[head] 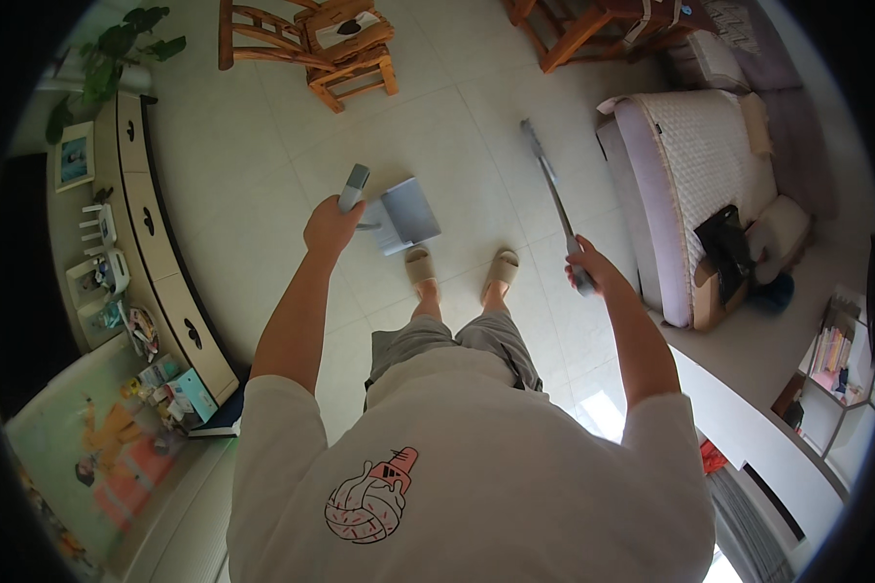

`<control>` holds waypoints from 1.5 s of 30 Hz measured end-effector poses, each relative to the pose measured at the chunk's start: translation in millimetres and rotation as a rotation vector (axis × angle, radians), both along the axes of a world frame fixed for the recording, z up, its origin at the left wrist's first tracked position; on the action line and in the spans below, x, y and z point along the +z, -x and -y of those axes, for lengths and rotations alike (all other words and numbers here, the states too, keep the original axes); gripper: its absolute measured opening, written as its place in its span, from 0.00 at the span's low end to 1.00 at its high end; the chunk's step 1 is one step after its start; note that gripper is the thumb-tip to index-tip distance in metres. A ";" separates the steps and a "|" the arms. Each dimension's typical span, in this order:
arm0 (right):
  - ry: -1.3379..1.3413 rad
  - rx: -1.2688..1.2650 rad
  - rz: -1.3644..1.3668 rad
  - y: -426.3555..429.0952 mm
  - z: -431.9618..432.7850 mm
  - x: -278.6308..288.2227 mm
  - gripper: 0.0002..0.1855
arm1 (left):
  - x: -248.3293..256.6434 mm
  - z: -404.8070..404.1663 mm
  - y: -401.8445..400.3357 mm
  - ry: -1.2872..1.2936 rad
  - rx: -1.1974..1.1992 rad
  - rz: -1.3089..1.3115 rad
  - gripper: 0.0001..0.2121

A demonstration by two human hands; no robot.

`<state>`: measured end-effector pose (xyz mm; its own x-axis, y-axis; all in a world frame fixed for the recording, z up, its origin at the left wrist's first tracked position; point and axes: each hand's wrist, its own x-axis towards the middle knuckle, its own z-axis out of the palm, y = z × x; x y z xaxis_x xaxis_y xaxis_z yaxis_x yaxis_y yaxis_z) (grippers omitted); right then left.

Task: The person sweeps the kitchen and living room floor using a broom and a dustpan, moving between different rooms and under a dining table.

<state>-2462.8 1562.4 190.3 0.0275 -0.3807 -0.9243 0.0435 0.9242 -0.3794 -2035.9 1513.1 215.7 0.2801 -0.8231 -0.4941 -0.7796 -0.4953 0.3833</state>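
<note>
My left hand [332, 226] is closed around the grey upper grip of a long-handled dustpan [412, 211], whose grey pan is near the floor, just ahead of my left slipper [420, 267]. On the other side, my right hand [589, 268] grips the grey handle end of a broom [558, 200]. The broom's thin metal stick reaches forward and slightly left to a grey head, which looks blurred over the floor tiles. My right slipper [502, 268] stands between the dustpan and the broom.
Wooden chair [350, 55] ahead; wooden table or bench [576, 33] at the upper right. A sofa [645, 211] with a quilted cover, holding a black bag [725, 240], lies right. Along the left runs a drawer cabinet [146, 218] bearing frames and small items. Shelves [838, 364] stand lower right.
</note>
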 end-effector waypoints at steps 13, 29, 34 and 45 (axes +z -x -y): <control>-0.274 -0.128 0.344 -67.4 -89.5 3.0 0.34 | -4.7 21.0 6.7 -0.003 0.000 0.038 0.18; 0.108 0.505 -0.043 -100.8 -13.4 52.3 0.31 | 2.2 -105.7 -64.0 0.072 0.116 -0.132 0.17; 0.174 0.582 -0.042 -162.2 55.1 7.6 0.28 | 22.3 -181.7 -97.3 0.113 0.407 -0.244 0.15; 0.198 0.992 -0.347 -210.7 16.7 -95.7 0.24 | 28.7 -279.1 -99.7 0.168 0.569 -0.065 0.13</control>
